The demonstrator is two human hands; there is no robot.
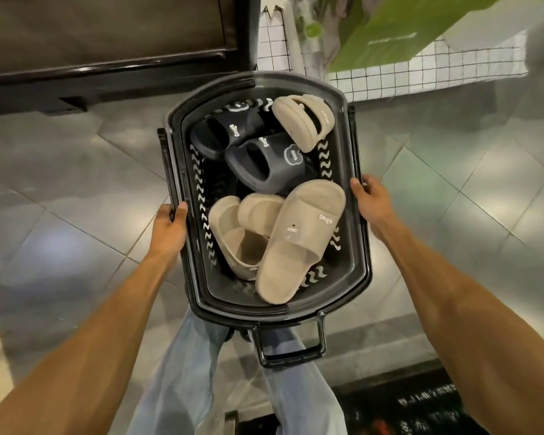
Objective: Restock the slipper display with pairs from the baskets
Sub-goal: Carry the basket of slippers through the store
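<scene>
Left hand (170, 227) and right hand (369, 200) each gripped a side rim of the black basket (363, 271), carrying beige slippers (299, 237) and navy slippers (258, 161) above the tiled floor (76, 183), so the next move seemingly called for setting it down by the display.

The person wears pale, washed-blue denim jeans (182, 372). The cloth is faded almost to grey-white in places, and soft creases run lengthwise down both legs. The left forearm (107, 324) and the right forearm (453, 293) are bare all the way from the picture's edge to the wrist. The left hand (170, 229) and the right hand (371, 200) are bare too. A short, trimmed thumbnail shows on the left one.
</scene>
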